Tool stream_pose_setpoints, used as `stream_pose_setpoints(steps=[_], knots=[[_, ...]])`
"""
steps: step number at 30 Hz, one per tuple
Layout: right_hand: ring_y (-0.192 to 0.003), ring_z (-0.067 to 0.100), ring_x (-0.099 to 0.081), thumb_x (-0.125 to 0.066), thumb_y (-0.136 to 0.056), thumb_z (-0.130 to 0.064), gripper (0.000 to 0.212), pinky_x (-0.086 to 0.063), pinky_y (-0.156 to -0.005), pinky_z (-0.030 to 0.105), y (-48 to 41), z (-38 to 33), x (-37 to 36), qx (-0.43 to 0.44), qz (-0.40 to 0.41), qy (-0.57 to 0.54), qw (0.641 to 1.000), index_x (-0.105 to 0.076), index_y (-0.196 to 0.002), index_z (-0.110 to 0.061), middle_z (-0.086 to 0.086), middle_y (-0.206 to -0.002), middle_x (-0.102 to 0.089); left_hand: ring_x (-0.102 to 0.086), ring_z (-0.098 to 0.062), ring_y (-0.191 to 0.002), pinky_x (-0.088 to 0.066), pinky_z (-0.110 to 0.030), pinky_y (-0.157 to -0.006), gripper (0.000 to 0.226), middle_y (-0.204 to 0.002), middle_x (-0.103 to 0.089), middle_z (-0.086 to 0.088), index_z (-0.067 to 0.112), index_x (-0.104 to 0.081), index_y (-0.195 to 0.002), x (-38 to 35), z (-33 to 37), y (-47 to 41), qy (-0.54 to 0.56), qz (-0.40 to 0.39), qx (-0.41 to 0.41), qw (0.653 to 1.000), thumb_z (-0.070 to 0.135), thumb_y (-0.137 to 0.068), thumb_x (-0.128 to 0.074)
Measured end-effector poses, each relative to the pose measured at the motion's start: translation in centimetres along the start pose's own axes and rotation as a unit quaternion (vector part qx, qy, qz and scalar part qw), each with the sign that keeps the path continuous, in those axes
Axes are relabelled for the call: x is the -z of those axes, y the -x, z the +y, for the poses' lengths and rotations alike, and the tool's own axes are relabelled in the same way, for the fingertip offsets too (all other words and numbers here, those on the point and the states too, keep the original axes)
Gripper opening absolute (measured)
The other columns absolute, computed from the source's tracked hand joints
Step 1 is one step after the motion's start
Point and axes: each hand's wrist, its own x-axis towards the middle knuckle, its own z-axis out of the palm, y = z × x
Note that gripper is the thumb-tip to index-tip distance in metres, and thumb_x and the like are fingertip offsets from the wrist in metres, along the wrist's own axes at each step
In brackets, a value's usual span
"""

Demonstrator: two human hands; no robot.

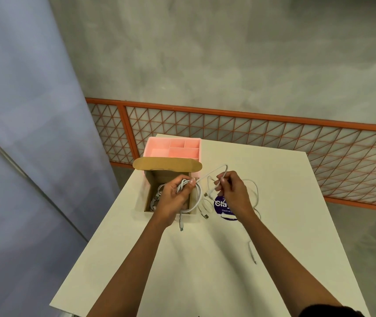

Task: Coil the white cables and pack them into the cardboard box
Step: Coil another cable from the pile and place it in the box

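Left hand (173, 197) grips coiled white cable (195, 197) over cardboard box (150, 197); right hand (230, 188) pinches its strand.

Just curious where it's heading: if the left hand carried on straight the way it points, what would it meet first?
Probably the open flap of the cardboard box, just beyond the left hand and its cable coil; depth is unclear.

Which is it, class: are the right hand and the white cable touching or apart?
Touching. The head view shows the right hand pinching the white cable near its bend.
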Motion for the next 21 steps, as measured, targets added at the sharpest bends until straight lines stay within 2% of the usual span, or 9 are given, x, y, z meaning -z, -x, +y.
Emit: stream_pose_setpoints(steps=[3, 6, 8, 11, 14, 16, 18, 20, 21], knots=[[-0.069, 0.015, -0.067, -0.043, -0.098, -0.002, 0.01, -0.056, -0.068, 0.021, 0.3, -0.9, -0.9, -0.047, -0.021, -0.095, 0.994, -0.052, -0.099, -0.005, 0.013, -0.086, -0.066, -0.062, -0.001, -0.077, -0.048, -0.015, -0.058, 0.012, -0.083, -0.065, 0.003, 0.015, -0.063, -0.094, -0.1, 0.1, 0.0, -0.005, -0.005, -0.005, 1.0, 0.024, -0.094, -0.055], [-0.066, 0.011, -0.067, -0.052, -0.095, -0.004, 0.012, -0.056, -0.065, 0.02, 0.9, -2.1, -1.3, -0.095, -0.077, -0.152, 0.981, -0.055, -0.106, 0.0, 0.01, -0.082, -0.068, -0.061, 0.002, -0.068, -0.046, -0.014, -0.055, 0.011, -0.079, -0.065, 0.002, 0.013, -0.063, -0.094, -0.1, 0.1, 0.0, 0.002, -0.005, -0.003, 1.0, 0.022, -0.094, -0.056], [-0.07, 0.011, -0.065, -0.055, -0.093, -0.007, 0.013, -0.053, -0.066, 0.021, 1.0, -2.4, -1.4, -0.134, -0.135, -0.141, 0.972, -0.058, -0.105, -0.001, 0.006, -0.082, -0.068, -0.065, -0.005, -0.078, -0.052, -0.021, -0.063, 0.013, -0.083, -0.068, -0.001, 0.015, -0.064, -0.094, 0.0, -0.2, 0.0, -0.007, -0.003, 0.001, 1.0, 0.026, -0.093, -0.057], [-0.078, 0.012, -0.062, -0.052, -0.093, -0.007, 0.012, -0.046, -0.071, 0.024, 1.1, -2.4, -1.4, -0.176, -0.236, -0.131, 0.947, -0.063, -0.097, -0.009, 0.002, -0.086, -0.069, -0.067, -0.023, -0.092, -0.056, -0.041, -0.084, 0.015, -0.089, -0.07, -0.008, 0.019, -0.065, -0.092, 0.3, -0.7, -0.2, -0.022, 0.001, 0.006, 1.0, 0.032, -0.091, -0.058], [-0.074, 0.01, -0.055, -0.039, -0.099, -0.01, 0.026, -0.039, -0.069, 0.023, 1.2, -2.6, -1.6, -0.203, -0.256, -0.175, 0.929, -0.065, -0.099, -0.012, -0.003, -0.082, -0.07, -0.065, -0.021, -0.085, -0.052, -0.047, -0.088, 0.021, -0.078, -0.068, -0.003, 0.015, -0.065, -0.092, 0.4, -0.9, -0.3, -0.043, 0.003, 0.006, 0.999, 0.035, -0.091, -0.058], [-0.074, 0.01, -0.05, -0.039, -0.098, -0.016, 0.028, -0.035, -0.069, 0.026, 1.3, -2.9, -1.6, -0.217, -0.271, -0.213, 0.913, -0.067, -0.094, -0.015, -0.003, -0.079, -0.067, -0.064, -0.019, -0.083, -0.052, -0.047, -0.088, 0.023, -0.076, -0.067, -0.001, 0.011, -0.064, -0.093, 0.5, -0.7, -0.4, -0.044, 0.008, 0.008, 0.999, 0.033, -0.092, -0.058], [-0.079, 0.01, -0.049, -0.046, -0.096, -0.019, 0.021, -0.034, -0.072, 0.028, 1.3, -3.2, -1.6, -0.204, -0.294, -0.193, 0.914, -0.066, -0.092, -0.018, -0.005, -0.081, -0.065, -0.066, -0.02, -0.088, -0.053, -0.045, -0.087, 0.023, -0.082, -0.069, -0.002, 0.012, -0.064, -0.095, 0.6, -0.5, -0.5, -0.048, 0.013, 0.015, 0.999, 0.033, -0.091, -0.058], [-0.087, 0.007, -0.055, -0.055, -0.093, -0.017, 0.015, -0.037, -0.076, 0.025, 1.3, -3.3, -1.7, -0.177, -0.308, -0.123, 0.927, -0.065, -0.105, -0.017, -0.007, -0.09, -0.066, -0.066, -0.023, -0.093, -0.054, -0.045, -0.086, 0.021, -0.089, -0.07, -0.003, 0.014, -0.064, -0.096, 0.6, -0.4, -0.5, -0.047, 0.014, 0.015, 0.999, 0.033, -0.091, -0.057], [-0.088, 0.006, -0.057, -0.058, -0.092, -0.015, 0.022, -0.039, -0.075, 0.023, 1.3, -3.5, -1.6, -0.168, -0.31, -0.095, 0.931, -0.062, -0.114, -0.015, -0.007, -0.094, -0.066, -0.066, -0.024, -0.094, -0.054, -0.046, -0.086, 0.021, -0.09, -0.07, -0.004, 0.014, -0.064, -0.096, 0.6, -0.4, -0.6, -0.048, 0.015, 0.012, 0.999, 0.033, -0.091, -0.057]])
